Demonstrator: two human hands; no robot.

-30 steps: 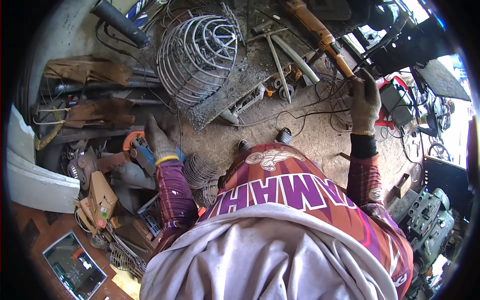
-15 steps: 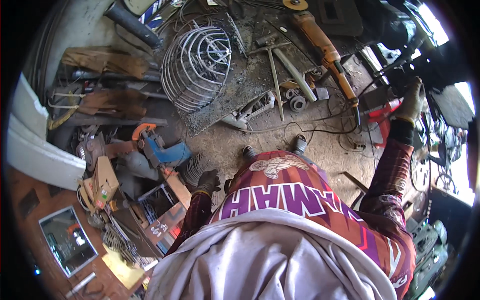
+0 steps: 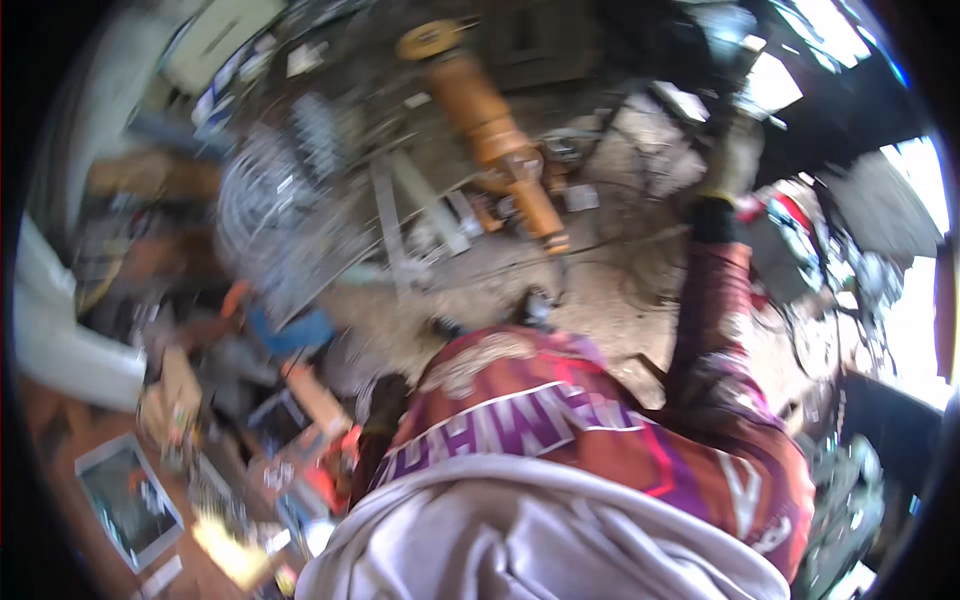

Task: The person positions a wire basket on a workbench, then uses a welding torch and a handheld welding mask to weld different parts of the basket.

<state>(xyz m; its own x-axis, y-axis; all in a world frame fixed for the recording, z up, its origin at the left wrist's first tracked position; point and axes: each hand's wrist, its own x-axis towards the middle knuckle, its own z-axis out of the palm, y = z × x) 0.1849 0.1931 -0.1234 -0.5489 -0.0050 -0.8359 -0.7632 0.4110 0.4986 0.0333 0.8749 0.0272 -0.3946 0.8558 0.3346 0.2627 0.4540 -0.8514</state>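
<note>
My right arm reaches forward, and my right hand (image 3: 735,155) in a pale glove is over the dark clutter at the far right. Its fingers are smeared by motion, so whether it holds anything is hidden. Low by my left side hangs my left hand (image 3: 387,400) in a dark glove, its fingers blurred and partly lost against the background. Ahead, an orange angle grinder (image 3: 490,125) lies on the dark work table, left of my right hand. A hammer (image 3: 430,205) with a pale handle is beside it. Further left sits a round cage of bent metal rods (image 3: 262,195).
A blue and orange machine (image 3: 290,330) stands at left, near a cardboard box (image 3: 172,390). A framed glass pane (image 3: 130,500) rests at the lower left. Cables and scrap surround a grey panel (image 3: 860,200) at right. My feet are on the bare floor (image 3: 480,300).
The whole view has swung, so the table, grinder and rod cage appear further left and blurred. My right arm stays stretched out, its hand now higher and more toward the middle of the picture.
</note>
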